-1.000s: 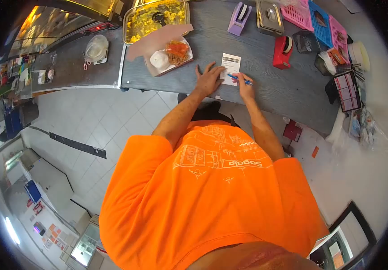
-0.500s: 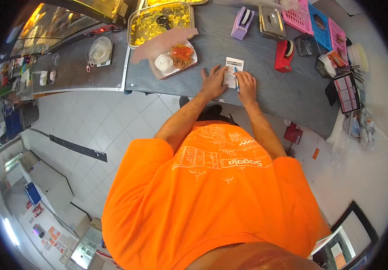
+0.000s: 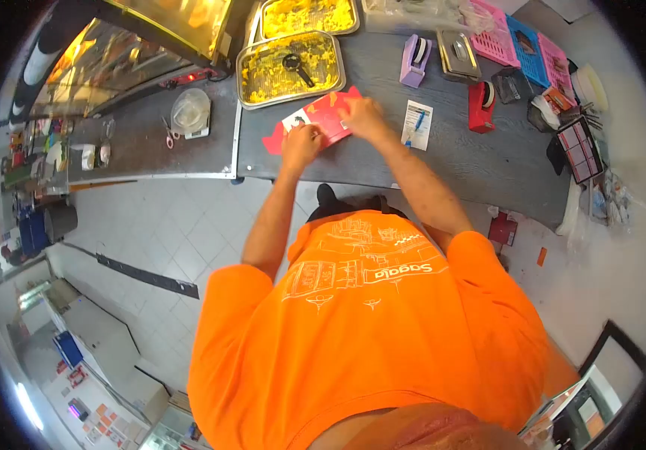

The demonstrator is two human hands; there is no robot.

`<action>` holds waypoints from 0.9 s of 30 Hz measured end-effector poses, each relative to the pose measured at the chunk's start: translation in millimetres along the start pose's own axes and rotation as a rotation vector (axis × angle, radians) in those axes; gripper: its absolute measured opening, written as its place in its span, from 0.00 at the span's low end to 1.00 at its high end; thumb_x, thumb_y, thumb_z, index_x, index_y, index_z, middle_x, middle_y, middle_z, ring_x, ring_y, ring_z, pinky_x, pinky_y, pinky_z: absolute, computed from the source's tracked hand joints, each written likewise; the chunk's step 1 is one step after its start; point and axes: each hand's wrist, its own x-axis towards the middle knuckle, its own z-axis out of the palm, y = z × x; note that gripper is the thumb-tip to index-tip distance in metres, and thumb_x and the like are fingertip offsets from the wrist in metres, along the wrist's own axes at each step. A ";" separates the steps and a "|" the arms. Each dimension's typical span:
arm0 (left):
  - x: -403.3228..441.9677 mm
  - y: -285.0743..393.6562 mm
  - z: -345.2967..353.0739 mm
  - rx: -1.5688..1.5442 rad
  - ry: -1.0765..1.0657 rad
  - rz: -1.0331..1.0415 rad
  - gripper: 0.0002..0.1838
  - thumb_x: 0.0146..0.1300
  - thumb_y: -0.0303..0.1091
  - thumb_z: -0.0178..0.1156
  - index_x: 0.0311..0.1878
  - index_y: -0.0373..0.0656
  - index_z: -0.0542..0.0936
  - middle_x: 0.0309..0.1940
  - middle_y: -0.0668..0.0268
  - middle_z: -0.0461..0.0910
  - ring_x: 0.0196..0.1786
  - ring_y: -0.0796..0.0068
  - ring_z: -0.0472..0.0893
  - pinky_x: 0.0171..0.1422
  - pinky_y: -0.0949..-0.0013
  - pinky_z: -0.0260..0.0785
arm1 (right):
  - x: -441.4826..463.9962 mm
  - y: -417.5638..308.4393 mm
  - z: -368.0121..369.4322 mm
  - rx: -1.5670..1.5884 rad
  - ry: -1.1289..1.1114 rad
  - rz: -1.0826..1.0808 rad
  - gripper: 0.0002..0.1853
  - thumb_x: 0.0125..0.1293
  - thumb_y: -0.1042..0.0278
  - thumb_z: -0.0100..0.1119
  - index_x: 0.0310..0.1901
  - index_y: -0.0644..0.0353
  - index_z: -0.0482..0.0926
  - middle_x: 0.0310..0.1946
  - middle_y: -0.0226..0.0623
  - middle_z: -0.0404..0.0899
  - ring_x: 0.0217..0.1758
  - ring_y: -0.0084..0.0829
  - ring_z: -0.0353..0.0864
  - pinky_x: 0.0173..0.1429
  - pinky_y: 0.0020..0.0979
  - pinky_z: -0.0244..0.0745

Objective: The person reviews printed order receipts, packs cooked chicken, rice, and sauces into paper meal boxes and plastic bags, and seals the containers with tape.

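Note:
A red and white cardboard food box (image 3: pixel 326 118) lies on the grey counter with its lid folded over, so the food inside is hidden. My left hand (image 3: pixel 302 144) has its fingers bent on the front left part of the box. At the box's right end, my right hand (image 3: pixel 364 118) grips the lid flap, with the thumb and fingers closed on the red card. Off to the right, a printed paper slip (image 3: pixel 420 120) rests flat with a blue pen (image 3: pixel 413 132) lying across it; neither hand touches them.
Behind the box stand a metal tray of yellow food (image 3: pixel 259 84) with a black spoon (image 3: pixel 293 64) and a second tray (image 3: pixel 309 16). A purple tape dispenser (image 3: pixel 413 69), a red tape dispenser (image 3: pixel 480 112) and a metal tin (image 3: pixel 458 54) stand to the right.
The lid of the food box has come down over the food. Both hands have moved left from the slip to the box, and the pen has been let go onto the slip.

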 end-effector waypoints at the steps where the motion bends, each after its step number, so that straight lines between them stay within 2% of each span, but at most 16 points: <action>1: -17.3 5.5 0.7 -0.025 0.254 -0.046 0.30 0.59 0.47 0.64 0.64 0.50 0.74 0.47 0.56 0.83 0.54 0.54 0.80 0.57 0.51 0.70 | -4.2 11.1 42.9 0.043 0.114 0.025 0.12 0.63 0.62 0.60 0.44 0.57 0.83 0.44 0.49 0.83 0.50 0.52 0.80 0.59 0.50 0.72; 2: -29.8 9.3 4.7 0.055 0.454 -0.162 0.28 0.59 0.48 0.65 0.61 0.49 0.75 0.48 0.58 0.83 0.55 0.56 0.79 0.58 0.53 0.69 | -3.8 16.2 66.0 0.084 0.228 0.052 0.11 0.62 0.62 0.61 0.41 0.59 0.83 0.41 0.50 0.84 0.48 0.53 0.82 0.57 0.51 0.73; 3: -41.9 11.2 12.3 0.130 0.654 -0.282 0.27 0.59 0.49 0.66 0.59 0.47 0.76 0.49 0.59 0.82 0.56 0.57 0.79 0.60 0.56 0.68 | -5.1 11.4 66.8 0.188 0.197 0.122 0.13 0.63 0.61 0.60 0.43 0.59 0.84 0.40 0.52 0.84 0.48 0.54 0.82 0.56 0.50 0.73; 5: -44.3 -12.5 43.2 -0.114 0.709 -0.354 0.26 0.60 0.48 0.67 0.57 0.43 0.76 0.49 0.61 0.82 0.56 0.62 0.79 0.60 0.60 0.68 | -17.6 1.9 69.0 0.398 0.120 0.252 0.15 0.63 0.60 0.60 0.46 0.60 0.84 0.39 0.54 0.84 0.48 0.57 0.81 0.56 0.47 0.75; 6: -44.1 -42.5 71.0 -0.419 0.550 -0.299 0.27 0.61 0.46 0.68 0.58 0.41 0.74 0.48 0.61 0.82 0.54 0.65 0.80 0.59 0.62 0.69 | -16.8 18.5 95.0 0.379 0.120 0.197 0.17 0.63 0.59 0.61 0.48 0.61 0.84 0.42 0.52 0.84 0.46 0.55 0.83 0.55 0.46 0.77; 8: -49.2 -58.8 67.7 -0.754 0.314 -0.208 0.27 0.64 0.43 0.67 0.60 0.37 0.73 0.47 0.63 0.82 0.53 0.72 0.78 0.60 0.66 0.69 | -31.3 13.5 84.4 0.501 0.107 0.257 0.18 0.63 0.58 0.62 0.49 0.62 0.83 0.41 0.52 0.85 0.47 0.53 0.84 0.55 0.44 0.77; 11: -61.8 -53.2 27.6 -0.770 0.170 -0.226 0.28 0.59 0.48 0.69 0.54 0.37 0.77 0.50 0.56 0.82 0.55 0.63 0.78 0.61 0.61 0.65 | -45.9 22.0 79.6 0.596 0.133 0.297 0.20 0.65 0.55 0.62 0.49 0.66 0.83 0.42 0.52 0.85 0.48 0.43 0.85 0.55 0.38 0.77; 12: -58.5 -70.8 44.0 -0.890 0.247 -0.187 0.26 0.65 0.47 0.65 0.56 0.35 0.77 0.53 0.58 0.80 0.56 0.69 0.77 0.63 0.64 0.65 | -51.6 32.8 88.5 0.667 0.171 0.275 0.21 0.66 0.55 0.61 0.49 0.66 0.82 0.42 0.51 0.85 0.48 0.41 0.85 0.55 0.37 0.77; 13: -59.0 -60.8 28.5 -0.985 0.208 -0.198 0.26 0.66 0.47 0.63 0.57 0.35 0.77 0.54 0.59 0.80 0.56 0.71 0.76 0.63 0.65 0.65 | -56.5 37.6 87.9 0.738 0.210 0.253 0.21 0.67 0.55 0.61 0.50 0.66 0.82 0.43 0.50 0.85 0.48 0.39 0.85 0.55 0.36 0.76; 15: -66.6 -45.6 -0.7 -1.173 0.129 -0.239 0.26 0.69 0.46 0.60 0.60 0.34 0.76 0.56 0.60 0.79 0.57 0.73 0.75 0.64 0.67 0.64 | -65.2 42.9 77.4 0.739 0.140 0.301 0.22 0.68 0.54 0.59 0.52 0.66 0.81 0.43 0.47 0.85 0.47 0.36 0.85 0.54 0.34 0.76; 16: -65.1 -48.3 -4.3 -1.151 0.081 -0.205 0.25 0.72 0.47 0.57 0.60 0.35 0.76 0.55 0.62 0.79 0.58 0.73 0.75 0.65 0.70 0.63 | -67.0 40.3 66.9 0.742 0.099 0.320 0.22 0.69 0.53 0.58 0.53 0.65 0.81 0.44 0.46 0.85 0.47 0.34 0.84 0.54 0.33 0.76; 19: -54.4 -44.1 -18.2 -1.056 0.069 -0.239 0.25 0.72 0.49 0.56 0.57 0.35 0.78 0.51 0.63 0.80 0.56 0.75 0.76 0.64 0.71 0.64 | -67.9 30.0 41.7 0.579 0.074 0.355 0.22 0.71 0.53 0.56 0.54 0.65 0.80 0.44 0.43 0.85 0.48 0.32 0.83 0.54 0.32 0.75; 20: -49.1 -49.6 -13.6 -1.028 0.074 -0.216 0.26 0.72 0.51 0.55 0.55 0.34 0.79 0.49 0.64 0.81 0.54 0.76 0.76 0.63 0.72 0.64 | -68.5 28.7 40.3 0.630 0.091 0.364 0.22 0.70 0.53 0.56 0.53 0.65 0.80 0.45 0.44 0.85 0.49 0.34 0.83 0.55 0.33 0.75; 23: -46.3 -54.4 -21.2 -0.955 -0.128 -0.309 0.28 0.72 0.52 0.55 0.55 0.32 0.79 0.52 0.63 0.81 0.55 0.75 0.76 0.63 0.73 0.64 | -69.8 30.6 44.8 0.768 0.136 0.379 0.22 0.70 0.54 0.55 0.53 0.65 0.79 0.47 0.46 0.84 0.52 0.36 0.83 0.57 0.35 0.74; 25: -47.3 -59.4 -8.5 -1.032 -0.137 -0.428 0.28 0.72 0.51 0.54 0.58 0.32 0.78 0.53 0.63 0.80 0.56 0.75 0.76 0.62 0.73 0.64 | -70.9 34.8 52.0 0.838 0.171 0.378 0.21 0.71 0.55 0.54 0.54 0.64 0.79 0.47 0.45 0.84 0.52 0.35 0.82 0.57 0.34 0.74; 27: -47.0 -57.0 -1.2 -1.116 -0.117 -0.426 0.28 0.73 0.50 0.53 0.62 0.34 0.76 0.52 0.65 0.80 0.54 0.75 0.76 0.61 0.72 0.65 | -74.2 40.0 57.4 0.829 0.181 0.379 0.20 0.71 0.56 0.54 0.54 0.64 0.78 0.48 0.44 0.83 0.52 0.34 0.82 0.57 0.34 0.74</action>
